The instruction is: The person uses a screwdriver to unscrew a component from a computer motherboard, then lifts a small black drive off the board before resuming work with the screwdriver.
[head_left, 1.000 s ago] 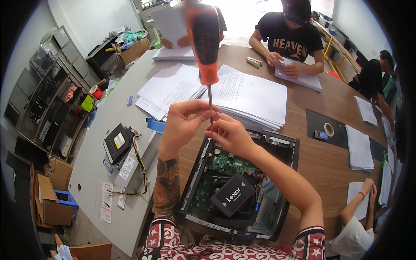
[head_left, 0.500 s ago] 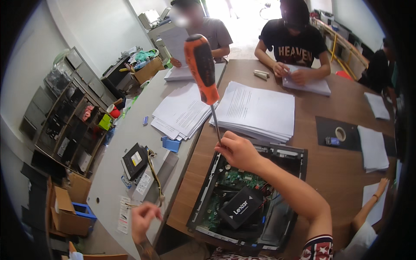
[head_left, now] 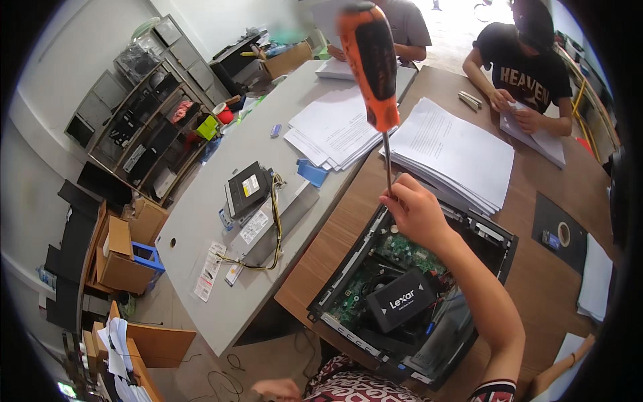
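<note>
My right hand (head_left: 418,208) pinches the metal shaft of a screwdriver (head_left: 372,63) low down, its orange and black handle pointing up. Below that hand lies an open computer case (head_left: 429,367), with a green circuit board (head_left: 345,301) inside. A black solid-state drive (head_left: 402,299) rests in the case, on top of other parts. My left hand (head_left: 278,388) is low at the bottom edge, partly cut off and smeared, away from the table; I see nothing in it.
On the grey table to the left lie a power supply (head_left: 295,213) with cables, an optical drive (head_left: 246,189) and a blue plastic piece (head_left: 311,173). Paper stacks (head_left: 455,151) stand beyond the case. Two people work across the tables. A tape roll (head_left: 563,234) lies at right.
The view has swung left and down, shifting the scene rightward. My left hand has dropped from beside the grey table's edge to the bottom edge. My right hand keeps its hold on the screwdriver.
</note>
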`<state>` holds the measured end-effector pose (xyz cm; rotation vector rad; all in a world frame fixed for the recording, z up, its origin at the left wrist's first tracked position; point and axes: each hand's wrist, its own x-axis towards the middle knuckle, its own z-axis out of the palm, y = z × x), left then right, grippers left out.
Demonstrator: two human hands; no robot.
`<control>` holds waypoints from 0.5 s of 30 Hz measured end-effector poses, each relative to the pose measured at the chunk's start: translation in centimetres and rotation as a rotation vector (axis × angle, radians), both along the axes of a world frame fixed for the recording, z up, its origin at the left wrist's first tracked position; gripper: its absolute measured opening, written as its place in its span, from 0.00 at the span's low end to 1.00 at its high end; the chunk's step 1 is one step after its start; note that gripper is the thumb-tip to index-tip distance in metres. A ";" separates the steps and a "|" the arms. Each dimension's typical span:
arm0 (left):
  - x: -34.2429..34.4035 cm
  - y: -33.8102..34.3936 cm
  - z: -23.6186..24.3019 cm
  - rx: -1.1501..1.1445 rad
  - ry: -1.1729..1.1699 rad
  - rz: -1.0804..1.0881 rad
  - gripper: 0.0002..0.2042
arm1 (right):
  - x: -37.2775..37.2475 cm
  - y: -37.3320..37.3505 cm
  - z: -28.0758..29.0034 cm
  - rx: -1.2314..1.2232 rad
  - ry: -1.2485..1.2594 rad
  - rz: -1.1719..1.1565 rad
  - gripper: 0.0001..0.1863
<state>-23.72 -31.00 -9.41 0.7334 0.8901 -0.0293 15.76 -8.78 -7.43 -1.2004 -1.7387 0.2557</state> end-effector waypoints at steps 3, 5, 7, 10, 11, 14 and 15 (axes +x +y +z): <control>1.9 1.0 -1.5 0.004 -0.015 -0.043 0.16 | -0.4 -0.3 0.4 0.008 -0.049 0.024 0.08; 3.1 1.9 -2.0 0.007 0.004 -0.081 0.16 | -1.0 -0.4 0.2 0.040 -0.035 0.017 0.08; 3.8 2.2 -2.5 0.009 0.009 -0.120 0.16 | -1.1 -0.3 0.3 0.046 -0.071 0.040 0.08; 4.4 3.2 -3.0 0.009 0.010 -0.182 0.15 | -0.7 -0.5 0.3 0.013 -0.084 0.061 0.09; 4.6 3.5 -3.3 0.013 0.007 -0.201 0.15 | -0.4 -0.4 0.6 0.018 -0.092 0.057 0.09; 5.0 4.2 -3.8 0.000 0.005 -0.237 0.15 | -0.2 -0.5 0.2 0.013 -0.089 0.044 0.09; 5.0 4.5 -3.8 0.002 0.007 -0.252 0.15 | -0.1 -0.5 0.2 0.011 -0.085 0.047 0.09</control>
